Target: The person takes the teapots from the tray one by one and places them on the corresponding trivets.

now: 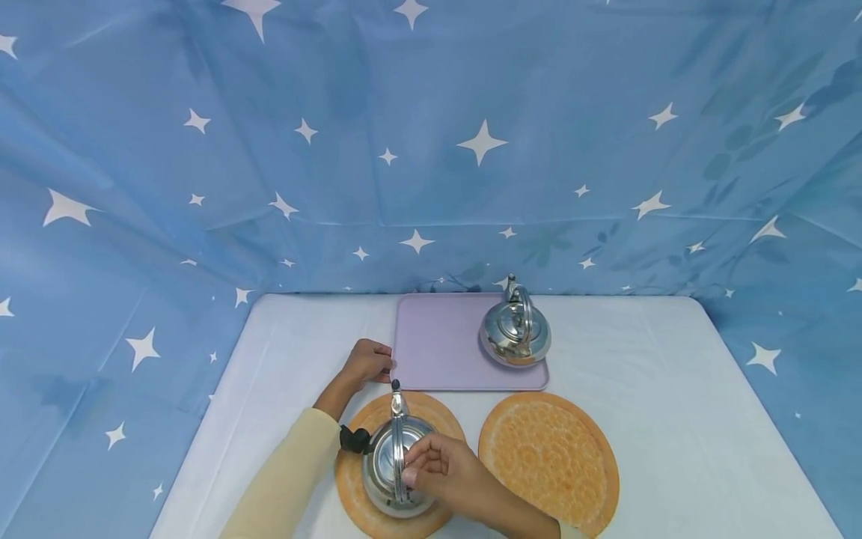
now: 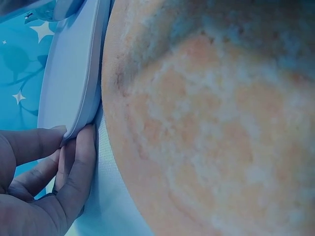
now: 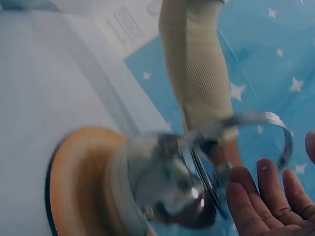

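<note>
A shiny metal kettle (image 1: 385, 458) with a raised arched handle stands on a round, bread-patterned mat (image 1: 349, 483), its spout facing away. Beside the handle is my right hand (image 1: 450, 473); in the right wrist view its fingers (image 3: 270, 189) are loosely bent near the handle (image 3: 286, 142), with the thumb apart from them. My left hand (image 1: 368, 362) pinches the near left corner of a lilac tray (image 1: 438, 340), thumb (image 2: 42, 142) on top and fingers underneath. On the tray's right side sits a second metal kettle (image 1: 505, 340), handle up.
Another round bread-patterned mat (image 1: 548, 457) lies right of the first, in front of the tray. All of it is on a white-covered table (image 1: 680, 419). A blue curtain with white stars (image 1: 431, 195) hangs behind and at the sides.
</note>
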`<control>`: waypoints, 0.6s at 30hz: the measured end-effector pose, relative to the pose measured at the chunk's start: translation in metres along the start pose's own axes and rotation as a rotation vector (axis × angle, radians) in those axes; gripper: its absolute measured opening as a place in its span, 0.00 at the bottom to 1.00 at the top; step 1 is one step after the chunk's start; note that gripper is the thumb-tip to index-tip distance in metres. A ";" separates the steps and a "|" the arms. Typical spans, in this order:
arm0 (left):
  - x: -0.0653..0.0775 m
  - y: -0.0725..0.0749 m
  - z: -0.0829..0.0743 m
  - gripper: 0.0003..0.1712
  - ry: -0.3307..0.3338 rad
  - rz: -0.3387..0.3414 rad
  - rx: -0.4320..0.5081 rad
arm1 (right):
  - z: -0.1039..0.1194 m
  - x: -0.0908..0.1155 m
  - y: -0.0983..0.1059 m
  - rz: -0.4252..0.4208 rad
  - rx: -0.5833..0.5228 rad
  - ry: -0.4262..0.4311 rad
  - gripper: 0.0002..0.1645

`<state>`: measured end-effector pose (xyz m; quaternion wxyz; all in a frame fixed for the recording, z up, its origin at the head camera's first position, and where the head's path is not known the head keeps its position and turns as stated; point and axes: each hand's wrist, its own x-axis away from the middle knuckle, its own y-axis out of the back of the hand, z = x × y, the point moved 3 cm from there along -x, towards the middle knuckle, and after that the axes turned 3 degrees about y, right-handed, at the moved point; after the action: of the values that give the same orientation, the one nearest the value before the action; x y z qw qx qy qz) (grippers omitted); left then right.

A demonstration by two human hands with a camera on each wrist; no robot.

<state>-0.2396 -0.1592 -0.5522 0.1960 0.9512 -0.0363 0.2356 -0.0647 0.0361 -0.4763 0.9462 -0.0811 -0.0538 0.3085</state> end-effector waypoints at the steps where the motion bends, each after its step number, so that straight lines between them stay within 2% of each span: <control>1: 0.000 0.000 0.000 0.17 0.001 0.000 0.004 | 0.001 0.000 0.006 -0.023 -0.005 -0.012 0.16; 10: -0.001 0.000 -0.001 0.15 0.006 -0.020 -0.003 | 0.018 0.007 0.079 -0.308 0.061 -0.022 0.20; 18: -0.002 -0.002 -0.001 0.15 0.014 -0.012 0.003 | 0.033 0.018 0.124 -0.496 0.139 0.020 0.17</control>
<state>-0.2410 -0.1567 -0.5534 0.1960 0.9500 -0.0290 0.2413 -0.1261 0.1494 -0.4662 0.9968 -0.0031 -0.0412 0.0690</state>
